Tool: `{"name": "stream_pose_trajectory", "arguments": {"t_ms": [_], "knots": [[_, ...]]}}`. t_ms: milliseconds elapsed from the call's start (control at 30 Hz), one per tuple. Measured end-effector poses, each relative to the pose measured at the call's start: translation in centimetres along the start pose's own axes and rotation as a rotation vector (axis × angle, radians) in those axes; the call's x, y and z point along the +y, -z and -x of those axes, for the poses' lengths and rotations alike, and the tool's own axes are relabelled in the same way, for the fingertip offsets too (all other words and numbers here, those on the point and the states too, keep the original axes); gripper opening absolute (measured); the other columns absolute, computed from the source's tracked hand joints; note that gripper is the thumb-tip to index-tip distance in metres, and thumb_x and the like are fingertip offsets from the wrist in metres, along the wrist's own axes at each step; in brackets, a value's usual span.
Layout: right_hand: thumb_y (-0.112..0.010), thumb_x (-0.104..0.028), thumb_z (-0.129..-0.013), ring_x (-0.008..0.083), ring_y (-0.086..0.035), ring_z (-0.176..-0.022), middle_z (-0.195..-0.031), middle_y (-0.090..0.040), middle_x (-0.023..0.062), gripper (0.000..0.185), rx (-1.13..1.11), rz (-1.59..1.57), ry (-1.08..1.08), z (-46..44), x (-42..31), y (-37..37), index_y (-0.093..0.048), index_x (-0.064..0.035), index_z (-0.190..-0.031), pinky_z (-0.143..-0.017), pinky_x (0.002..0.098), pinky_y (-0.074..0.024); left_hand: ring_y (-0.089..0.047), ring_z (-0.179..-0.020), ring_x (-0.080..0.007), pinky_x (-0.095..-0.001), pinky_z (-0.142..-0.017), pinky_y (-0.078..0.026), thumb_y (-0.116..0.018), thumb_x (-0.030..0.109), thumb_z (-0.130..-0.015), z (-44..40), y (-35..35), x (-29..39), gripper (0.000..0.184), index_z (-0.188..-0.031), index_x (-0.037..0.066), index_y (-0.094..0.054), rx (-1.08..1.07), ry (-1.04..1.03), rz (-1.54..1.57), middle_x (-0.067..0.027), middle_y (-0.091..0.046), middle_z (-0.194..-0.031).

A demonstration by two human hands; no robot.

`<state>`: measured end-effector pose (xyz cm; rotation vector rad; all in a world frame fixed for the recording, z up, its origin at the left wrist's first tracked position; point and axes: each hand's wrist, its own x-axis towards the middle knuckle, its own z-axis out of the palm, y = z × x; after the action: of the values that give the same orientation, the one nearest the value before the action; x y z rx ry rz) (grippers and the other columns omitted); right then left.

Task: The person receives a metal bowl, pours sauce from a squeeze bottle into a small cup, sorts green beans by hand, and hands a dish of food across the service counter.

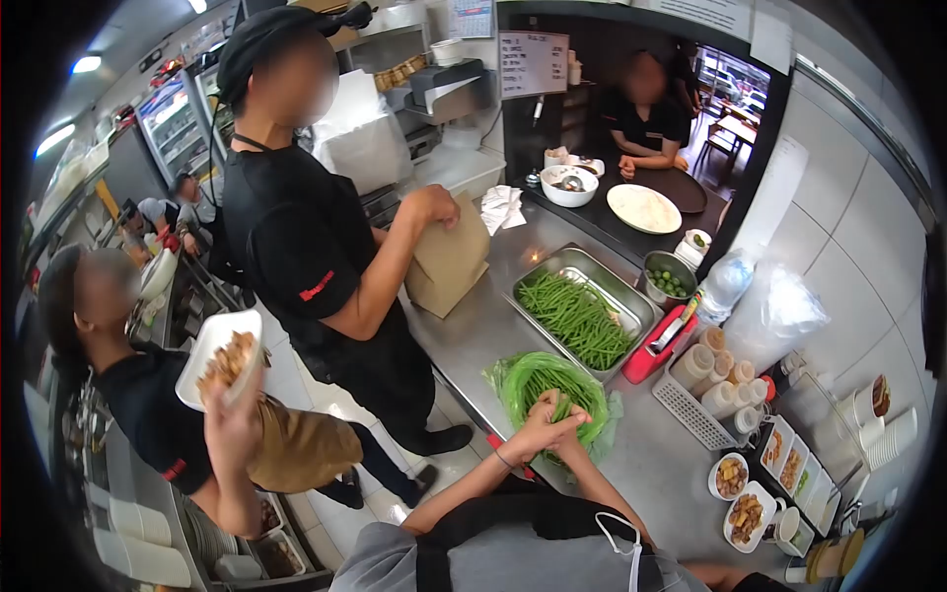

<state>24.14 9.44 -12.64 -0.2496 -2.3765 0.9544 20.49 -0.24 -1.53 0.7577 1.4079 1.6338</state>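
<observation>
hands point(541, 432) close together over green beans point(580, 388) in green bag point(508, 379), fingers partly hidden, grip impossible to tell

No wording legible anywhere; marked surfaces as follows. Whiteboard point(534, 64), top centre of frame — a heading and a column of short dark handwritten lines, too small to read. Printed sheet point(472, 18), left of it: coloured block over a grid, characters unresolved. White notice point(681, 14), top edge, right of centre: fine lines of print, unreadable. Red sleeve mark point(317, 288), left of centre, and second red mark point(174, 470), lower left — lettering blurred.
</observation>
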Motion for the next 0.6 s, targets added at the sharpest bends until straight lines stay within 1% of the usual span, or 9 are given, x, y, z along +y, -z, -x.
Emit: {"name": "stream_pose_trajectory", "arguments": {"t_ms": [100, 167, 233, 267, 333, 433, 500, 567, 600], "knots": [[-0.060, -0.010, -0.069, 0.0284, -0.049, -0.091, -0.093, -0.051, 0.0100, 0.011, 0.051, 0.132, -0.057, -1.4, -2.5, 2.9, -0.063, -0.0055, -0.078, -0.075, 0.0374, -0.0417, -0.050, -0.065, -0.0081, -0.0236, -0.059, -0.042, -0.060, 0.023, -0.088, 0.0, 1.3, 0.5, 0.023, -0.094, 0.001, -0.064, 0.089, -0.141, -0.197, 0.0020, -0.058, -0.073], [-0.061, -0.005, -0.069, 0.0285, -0.054, -0.081, -0.087, -0.054, 0.0110, 0.011, 0.113, 0.205, 0.009, -1.9, -2.6, 4.7, -0.064, -0.0049, -0.081, -0.068, 0.0370, -0.0451, -0.061, -0.069, -0.0205, -0.0316, -0.063, -0.046, -0.061, 0.013, -0.083, 0.1, 2.2, 1.3, 0.021, -0.101, 0.003, -0.062, 0.238, -0.195, -0.443, -0.0126, -0.063, -0.079], [-0.062, -0.005, -0.072, 0.0268, -0.058, -0.070, -0.078, -0.056, 0.0107, 0.010, -0.043, -0.024, -0.194, -2.0, -3.9, 7.1, -0.063, -0.0038, -0.081, -0.062, 0.0356, -0.0468, -0.060, -0.076, -0.0315, -0.0376, -0.066, -0.048, -0.061, 0.006, -0.077, -0.1, 3.3, 1.0, 0.029, -0.106, 0.007, -0.061, 0.287, -0.392, -0.749, -0.0156, -0.060, -0.086], [-0.062, -0.006, -0.074, 0.0253, -0.059, -0.061, -0.073, -0.057, 0.0111, 0.007, -0.018, -0.028, -0.116, -2.1, -4.6, 8.0, -0.062, -0.0038, -0.081, -0.056, 0.0345, -0.0471, -0.059, -0.079, -0.0335, -0.0392, -0.067, -0.048, -0.061, 0.005, -0.076, -0.1, 3.7, 0.7, 0.032, -0.108, 0.008, -0.061, 0.270, -0.340, -0.835, -0.0147, -0.058, -0.088], [-0.060, -0.006, -0.077, 0.0249, -0.060, -0.066, -0.078, -0.057, 0.0115, 0.008, 0.010, -0.018, -0.107, -2.1, -6.3, 9.4, -0.062, -0.0006, -0.083, -0.060, 0.0326, -0.0465, -0.058, -0.081, -0.0349, -0.0405, -0.069, -0.048, -0.062, 0.004, -0.074, -0.1, 3.6, 0.4, 0.036, -0.109, 0.010, -0.060, 0.184, -0.260, -0.909, -0.0139, -0.056, -0.090], [-0.060, -0.004, -0.077, 0.0274, -0.060, -0.068, -0.078, -0.057, 0.0115, 0.009, 0.098, 0.023, -0.051, -2.2, -7.1, 10.1, -0.062, -0.0014, -0.085, -0.061, 0.0326, -0.0467, -0.059, -0.081, -0.0359, -0.0406, -0.069, -0.047, -0.063, 0.004, -0.074, -0.9, 3.4, -1.3, 0.029, -0.103, 0.004, -0.062, 0.199, -0.348, -0.885, -0.0154, -0.059, -0.090], [-0.060, -0.004, -0.080, 0.0194, -0.057, -0.062, -0.076, -0.058, 0.0076, 0.006, 0.206, 0.014, -0.005, -2.3, -6.2, 9.1, -0.061, -0.0013, -0.085, -0.056, 0.0287, -0.0439, -0.060, -0.079, -0.0348, -0.0394, -0.068, -0.048, -0.062, 0.004, -0.075, -1.1, 2.7, -1.2, 0.025, -0.100, 0.002, -0.062, 0.197, -0.331, -0.810, -0.0160, -0.060, -0.087], [-0.060, -0.005, -0.084, 0.0081, -0.051, -0.058, -0.072, -0.058, 0.0012, 0.004, 0.188, -0.675, -0.298, -2.3, -5.5, 8.1, -0.061, -0.0015, -0.085, -0.052, 0.0227, -0.0385, -0.062, -0.077, -0.0337, -0.0382, -0.066, -0.048, -0.062, 0.005, -0.077, -1.1, 2.0, -0.6, 0.021, -0.098, 0.000, -0.063, 0.215, -0.302, -0.736, -0.0167, -0.062, -0.085], [-0.059, -0.009, -0.087, 0.0009, -0.044, -0.059, -0.071, -0.056, -0.0032, 0.008, 0.167, -0.809, -0.409, -2.4, -5.0, 7.8, -0.061, -0.0015, -0.086, -0.050, 0.0178, -0.0335, -0.063, -0.073, -0.0314, -0.0365, -0.064, -0.048, -0.062, 0.006, -0.079, -1.0, 1.8, -0.4, 0.019, -0.097, 0.000, -0.063, 0.215, -0.255, -0.659, -0.0168, -0.063, -0.082]]}}
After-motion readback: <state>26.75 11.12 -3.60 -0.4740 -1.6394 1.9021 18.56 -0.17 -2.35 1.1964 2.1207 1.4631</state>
